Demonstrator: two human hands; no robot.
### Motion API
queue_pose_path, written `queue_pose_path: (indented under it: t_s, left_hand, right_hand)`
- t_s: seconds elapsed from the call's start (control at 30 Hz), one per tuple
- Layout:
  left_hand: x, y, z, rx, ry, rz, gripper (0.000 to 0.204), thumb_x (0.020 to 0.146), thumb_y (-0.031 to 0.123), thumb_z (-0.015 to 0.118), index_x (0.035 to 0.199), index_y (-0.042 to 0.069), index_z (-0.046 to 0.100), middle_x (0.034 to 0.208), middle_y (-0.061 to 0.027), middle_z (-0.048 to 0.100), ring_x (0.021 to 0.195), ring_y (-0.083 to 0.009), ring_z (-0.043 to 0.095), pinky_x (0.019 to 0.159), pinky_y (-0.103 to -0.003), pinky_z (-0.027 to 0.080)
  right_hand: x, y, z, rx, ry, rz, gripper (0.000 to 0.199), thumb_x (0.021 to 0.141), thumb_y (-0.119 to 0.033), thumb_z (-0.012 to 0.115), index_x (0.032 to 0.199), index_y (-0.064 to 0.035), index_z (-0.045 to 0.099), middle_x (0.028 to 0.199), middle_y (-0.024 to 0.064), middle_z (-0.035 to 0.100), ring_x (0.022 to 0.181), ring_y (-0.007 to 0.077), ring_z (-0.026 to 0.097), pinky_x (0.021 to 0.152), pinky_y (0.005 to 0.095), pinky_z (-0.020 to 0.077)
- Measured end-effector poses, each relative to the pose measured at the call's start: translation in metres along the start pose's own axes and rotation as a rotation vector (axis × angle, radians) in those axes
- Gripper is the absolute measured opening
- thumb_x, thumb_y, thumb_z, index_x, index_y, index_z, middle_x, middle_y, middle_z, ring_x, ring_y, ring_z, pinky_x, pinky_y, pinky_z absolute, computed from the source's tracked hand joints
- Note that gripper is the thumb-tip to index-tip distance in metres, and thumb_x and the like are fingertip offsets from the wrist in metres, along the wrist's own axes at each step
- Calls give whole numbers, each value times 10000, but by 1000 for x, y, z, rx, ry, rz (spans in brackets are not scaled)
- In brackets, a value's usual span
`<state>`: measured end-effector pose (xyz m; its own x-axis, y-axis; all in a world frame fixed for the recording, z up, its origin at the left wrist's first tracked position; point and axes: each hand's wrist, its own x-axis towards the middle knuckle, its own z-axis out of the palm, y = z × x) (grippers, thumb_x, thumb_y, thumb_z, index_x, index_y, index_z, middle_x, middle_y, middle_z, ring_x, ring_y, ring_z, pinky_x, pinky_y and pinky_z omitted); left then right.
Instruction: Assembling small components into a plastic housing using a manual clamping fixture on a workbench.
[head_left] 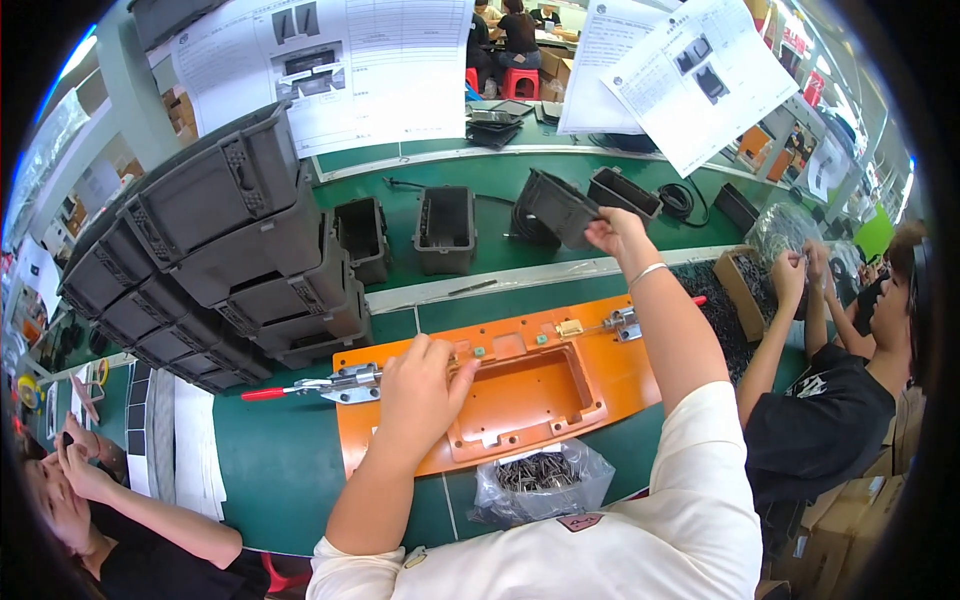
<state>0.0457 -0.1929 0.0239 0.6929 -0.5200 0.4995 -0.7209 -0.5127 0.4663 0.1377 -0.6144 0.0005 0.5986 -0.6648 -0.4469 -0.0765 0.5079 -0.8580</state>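
Held pc. = dark grey-black box (558, 208), plastic, rectangular, tilted, over the rear green shelf (350, 165); from where I stand, can't tell if it contacts the shelf. Fixture = orange plate (637, 370) on the green bench (270, 430), w/ rectangular recess, small green and tan blocks along its rear rim, and metal toggle clamps, L clamp (355, 381) and R clamp (624, 323). L clamp has a red handle pointing outward.

Clearances: an open box (445, 232) stands L of the held pc. w/ a gap btwn; another open box (628, 192) is just beside it on the R. Shelf's pale front edge runs btwn held pc. and fixture. Box stack (235, 225) rises L of the fixture, near the L clamp; green bench top shows btwn stack, fixture and front edge. Clear bag of screws (540, 474) sits at fixture's front edge.

R hand (622, 232): narrow grip, thumb + fingers on near R corner of the held box. L hand (422, 390): half open, fingers bent, thumb apart, on fixture's rear L area near the L clamp; can't tell if it grips anything.
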Motion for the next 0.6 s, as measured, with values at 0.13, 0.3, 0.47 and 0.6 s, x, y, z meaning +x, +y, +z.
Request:
queue_pose_path:
  t_s: [0.13, 0.3, 0.47, 0.6]
  left_hand:
    - [-6, -2, -10, 49, -14, -48, 232, 792, 244, 723, 833, 57, 592, 811, -83, 562, 689, -283, 569, 629, -390, 427]
    - [-3, -2, -5, 77, -18, 0, 232, 797, 272, 705, 855, 66, 615, 802, -78, 539, 690, -273, 580, 636, -391, 403]
    - [-2, -4, -7, 68, -21, -10, 243, 788, 267, 712, 861, 57, 611, 803, -84, 540, 694, -281, 578, 640, -391, 402]
    - [-2, -3, -9, 29, 4, -28, 320, 766, 241, 732, 960, 29, 592, 867, -114, 558, 788, -312, 579, 683, -416, 425]
  right_hand:
    - [-74, 17, 70, -540, -332, 45, 491, 907, -333, 604, 1242, 4, 482, 1087, 238, 605, 902, 357, 655, 741, 426, 556]
    - [-82, 63, 131, -1589, -469, -821, 604, 731, -236, 770, 1261, -64, 537, 1166, 146, 623, 986, 290, 645, 800, 445, 531]
    - [-94, 93, 157, -2018, -600, -1198, 549, 694, -167, 763, 1217, -156, 596, 1382, 66, 451, 1342, 261, 358, 983, 567, 367]
    - [-103, 79, 166, -1835, -500, -1469, 180, 843, -231, 619, 948, -101, 686, 1088, 95, 645, 1231, 237, 504, 978, 552, 349]
